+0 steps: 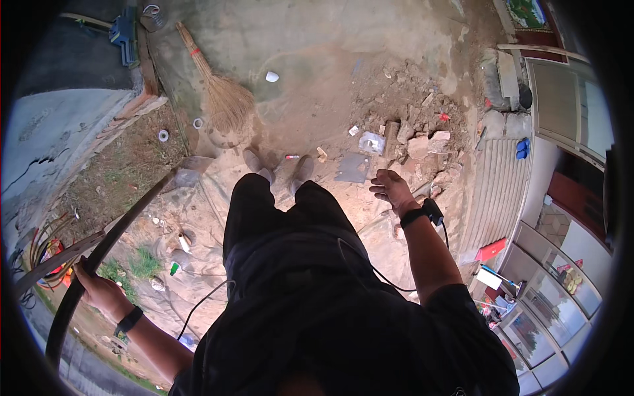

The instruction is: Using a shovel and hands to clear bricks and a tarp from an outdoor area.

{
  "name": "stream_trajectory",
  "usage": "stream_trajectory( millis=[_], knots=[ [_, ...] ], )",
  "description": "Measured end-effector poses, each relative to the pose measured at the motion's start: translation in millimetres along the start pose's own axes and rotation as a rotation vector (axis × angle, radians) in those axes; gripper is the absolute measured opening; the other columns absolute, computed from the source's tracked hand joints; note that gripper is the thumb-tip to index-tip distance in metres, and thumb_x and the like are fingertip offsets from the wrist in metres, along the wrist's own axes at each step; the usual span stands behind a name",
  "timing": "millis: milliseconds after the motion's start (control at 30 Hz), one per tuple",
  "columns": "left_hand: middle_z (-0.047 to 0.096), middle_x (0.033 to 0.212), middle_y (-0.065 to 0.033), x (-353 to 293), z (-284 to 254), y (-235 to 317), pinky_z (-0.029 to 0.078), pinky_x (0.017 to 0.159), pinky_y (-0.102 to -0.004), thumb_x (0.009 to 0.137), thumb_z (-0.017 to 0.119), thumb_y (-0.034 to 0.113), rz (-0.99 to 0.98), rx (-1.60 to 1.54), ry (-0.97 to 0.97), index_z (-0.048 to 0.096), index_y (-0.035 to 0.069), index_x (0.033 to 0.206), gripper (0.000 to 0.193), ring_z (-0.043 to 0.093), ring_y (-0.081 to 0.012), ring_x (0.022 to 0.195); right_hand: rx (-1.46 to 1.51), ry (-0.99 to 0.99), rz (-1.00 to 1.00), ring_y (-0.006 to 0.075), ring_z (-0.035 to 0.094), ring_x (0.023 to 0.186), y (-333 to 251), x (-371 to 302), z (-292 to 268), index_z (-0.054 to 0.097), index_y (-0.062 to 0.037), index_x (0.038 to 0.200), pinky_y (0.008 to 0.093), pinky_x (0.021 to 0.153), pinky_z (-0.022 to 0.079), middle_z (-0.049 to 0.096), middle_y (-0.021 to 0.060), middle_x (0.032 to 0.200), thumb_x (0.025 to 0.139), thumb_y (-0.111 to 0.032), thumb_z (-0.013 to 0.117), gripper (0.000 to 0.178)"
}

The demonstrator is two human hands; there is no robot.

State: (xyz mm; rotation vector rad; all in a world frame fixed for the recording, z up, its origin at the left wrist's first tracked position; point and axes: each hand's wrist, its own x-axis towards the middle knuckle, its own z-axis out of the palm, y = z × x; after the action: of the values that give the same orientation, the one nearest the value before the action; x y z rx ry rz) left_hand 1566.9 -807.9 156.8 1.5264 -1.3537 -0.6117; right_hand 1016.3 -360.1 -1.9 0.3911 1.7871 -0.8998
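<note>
My left hand (104, 295), out at the left, is wrapped round the dark, thick handle of a shovel (125, 221). The handle slants up toward a greyish blade (187, 177) resting on the dirt. My right hand (391, 189) hangs in the air on the right, over the bare ground, with loosely bent fingers apart and nothing in them. Beyond it lies a heap of rubble (417, 146) made of soil, broken bricks and stones. A crumpled clear plastic piece (372, 142) and a flat grey sheet (352, 167) lie at its near side.
A straw broom (221, 99) lies ahead on the concrete, near a white cup (272, 76). Along the right are a ribbed step (496, 191), blue slippers (522, 148) and glazed doors. A wall (59, 132) and a wooden beam (56, 265) stand left. Cables hang by my body.
</note>
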Motion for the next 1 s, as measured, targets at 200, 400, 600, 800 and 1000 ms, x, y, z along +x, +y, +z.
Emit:
stream_trajectory(
  millis=[200, 400, 600, 800, 1000],
  knots=[
    [0.065, 0.11, -0.0178, 21, 37, 7, 0.044, 0.097, -0.033, 0.093, 0.059, 0.02, -0.04, 0.024, 0.043, 0.06, -0.008, 0.113, 0.035, 0.062, -0.0218, 0.102, 0.063, 0.034, -0.071, 0.0187, 0.064, 0.088, -25, -18, 30, 0.053, -0.0095, 0.119, 0.031, 0.075, 0.049, 0.064, 0.0075, 0.103, 0.091, -0.026, 0.059, 0.033],
    [0.066, 0.102, -0.0142, 32, 42, 3, 0.044, 0.092, -0.0324, 0.093, 0.06, 0.02, -0.075, -0.079, 0.084, 0.061, -0.007, 0.108, 0.032, 0.061, -0.0197, 0.095, 0.024, 0.006, -0.102, 0.0191, 0.064, 0.087, -36, -24, 63, 0.053, -0.0092, 0.117, 0.032, 0.076, 0.049, 0.064, 0.0071, 0.102, 0.09, -0.026, 0.06, 0.033],
    [0.065, 0.097, -0.0134, 32, 8, -9, 0.044, 0.09, -0.0327, 0.094, 0.058, 0.018, -0.003, -0.105, 0.106, 0.06, -0.005, 0.101, 0.024, 0.06, -0.0188, 0.092, -0.112, -0.089, -0.135, 0.0249, 0.063, 0.099, -59, 10, 88, 0.052, -0.0095, 0.121, 0.0384, 0.086, 0.049, 0.062, 0.0112, 0.114, 0.088, -0.042, 0.065, 0.048],
    [0.064, 0.095, -0.0128, 20, -16, -13, 0.045, 0.09, -0.033, 0.094, 0.057, 0.015, 0.0, -0.143, 0.201, 0.058, -0.005, 0.1, 0.021, 0.06, -0.0193, 0.09, -0.183, -0.146, -0.179, 0.0217, 0.064, 0.094, -110, 24, 135, 0.053, -0.0108, 0.118, 0.035, 0.079, 0.049, 0.064, 0.0091, 0.107, 0.089, -0.031, 0.063, 0.037],
    [0.063, 0.097, -0.0127, 12, -13, -1, 0.044, 0.093, -0.0334, 0.094, 0.056, 0.013, -0.062, -0.181, 0.257, 0.058, -0.004, 0.101, 0.018, 0.059, -0.0197, 0.092, -0.227, -0.195, -0.201, 0.02, 0.065, 0.09, -132, 8, 147, 0.053, -0.0105, 0.117, 0.0333, 0.076, 0.049, 0.064, 0.0074, 0.104, 0.089, -0.024, 0.061, 0.032]
  ],
)
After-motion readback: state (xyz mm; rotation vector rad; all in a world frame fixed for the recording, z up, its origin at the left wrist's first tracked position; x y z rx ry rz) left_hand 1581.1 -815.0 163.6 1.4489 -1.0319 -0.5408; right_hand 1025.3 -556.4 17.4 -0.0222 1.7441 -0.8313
